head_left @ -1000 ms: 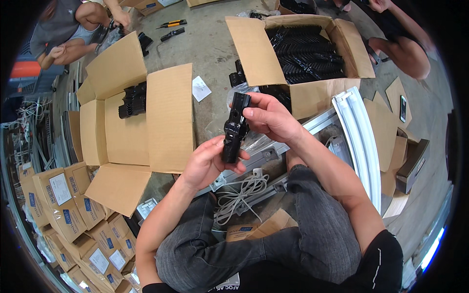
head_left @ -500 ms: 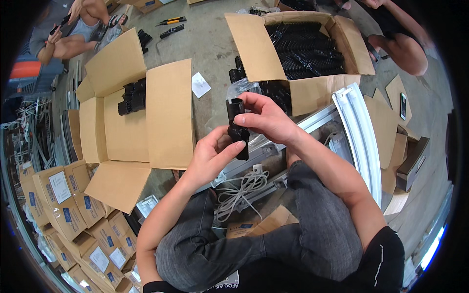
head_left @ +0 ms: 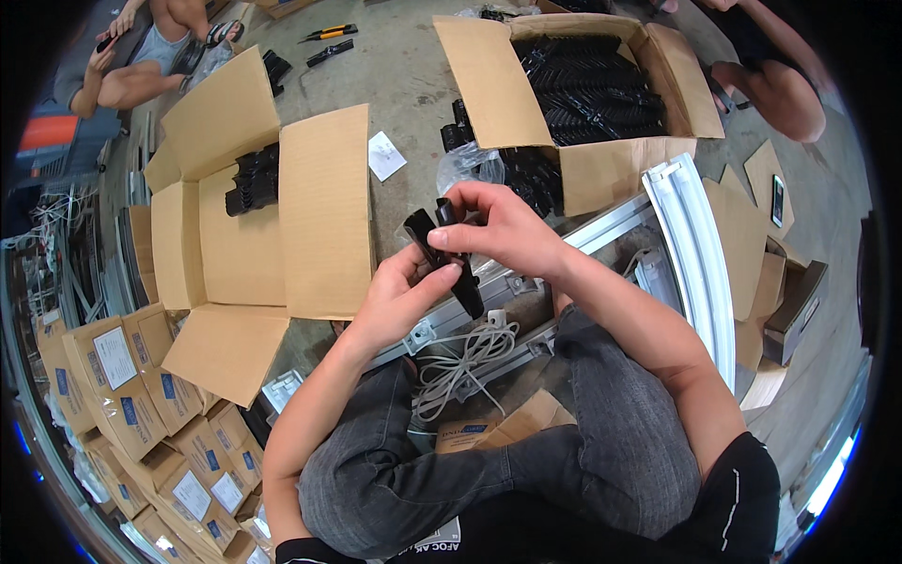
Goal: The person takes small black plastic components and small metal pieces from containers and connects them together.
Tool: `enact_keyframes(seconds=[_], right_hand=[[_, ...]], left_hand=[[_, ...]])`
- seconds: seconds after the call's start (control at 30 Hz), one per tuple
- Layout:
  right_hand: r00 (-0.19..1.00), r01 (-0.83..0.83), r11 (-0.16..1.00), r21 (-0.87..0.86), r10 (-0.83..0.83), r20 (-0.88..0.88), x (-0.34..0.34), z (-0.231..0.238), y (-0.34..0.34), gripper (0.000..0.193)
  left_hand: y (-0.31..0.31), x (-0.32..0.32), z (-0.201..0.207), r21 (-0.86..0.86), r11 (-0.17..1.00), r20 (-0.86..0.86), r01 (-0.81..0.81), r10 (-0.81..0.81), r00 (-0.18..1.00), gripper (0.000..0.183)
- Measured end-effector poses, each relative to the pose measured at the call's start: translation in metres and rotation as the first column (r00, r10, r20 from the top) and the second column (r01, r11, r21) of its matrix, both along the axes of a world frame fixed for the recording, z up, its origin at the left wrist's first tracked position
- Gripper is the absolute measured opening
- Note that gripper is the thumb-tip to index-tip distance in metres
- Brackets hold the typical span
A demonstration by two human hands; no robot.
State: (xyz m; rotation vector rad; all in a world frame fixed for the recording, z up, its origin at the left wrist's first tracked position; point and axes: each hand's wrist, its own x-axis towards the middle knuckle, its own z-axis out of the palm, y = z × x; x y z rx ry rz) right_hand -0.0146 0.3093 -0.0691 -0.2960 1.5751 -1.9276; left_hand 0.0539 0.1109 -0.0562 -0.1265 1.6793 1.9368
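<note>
A long, trough-shaped black plastic piece (head_left: 465, 293) is held between my two hands in front of my lap, tilted with its upper end leaning left. My left hand (head_left: 399, 294) grips it from the left, thumb across its lower part. From the right, my right hand (head_left: 498, 226) pinches its upper part with thumb and fingers. A second black edge shows under the right fingers; whether it belongs to the same piece I cannot tell. Similar black pieces lie in the open carton (head_left: 329, 207) on the left and fill the carton (head_left: 611, 174) at the upper right.
White rails (head_left: 691, 254) and a coiled white cable (head_left: 467, 367) lie beside my legs. Small cartons (head_left: 113, 376) are stacked at left. A white paper (head_left: 386, 156), orange-handled cutter (head_left: 329, 34) and phone (head_left: 777, 200) lie around. Two people sit at the upper corners.
The black piece has turned from nearly upright to tilted left, and its edges look spread apart at the top. Both hands stay on it, shifted slightly.
</note>
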Motion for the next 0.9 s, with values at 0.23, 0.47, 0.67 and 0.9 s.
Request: enact_keyframes(seconds=[0.23, 0.47, 0.67, 0.9], right_hand=[[0.959, -0.016, 0.985, -0.174, 0.065, 0.277, -0.005, 0.001, 0.011, 0.016], [0.999, 0.038, 0.997, -0.067, -0.038, 0.012, -0.004, 0.000, 0.003, 0.028], [0.997, -0.024, 0.996, 0.081, 0.029, -0.065, -0.005, -0.012, 0.006, 0.026], [0.992, -0.111, 0.986, 0.123, 0.117, -0.046, -0.009, -0.012, 0.011, 0.025]], left_hand=[[-0.002, -0.001, -0.008, 0.073, 0.997, -0.022, 0.012, -0.010, 1.000, 0.037], [-0.002, -0.001, -0.014, -0.070, 0.996, -0.068, -0.050, 0.046, 0.997, 0.030], [0.003, -0.003, -0.004, -0.212, 0.977, -0.137, 0.022, -0.052, 0.989, 0.030], [0.004, -0.006, 0.001, -0.066, 0.995, 0.019, 0.072, -0.071, 0.997, 0.039]])
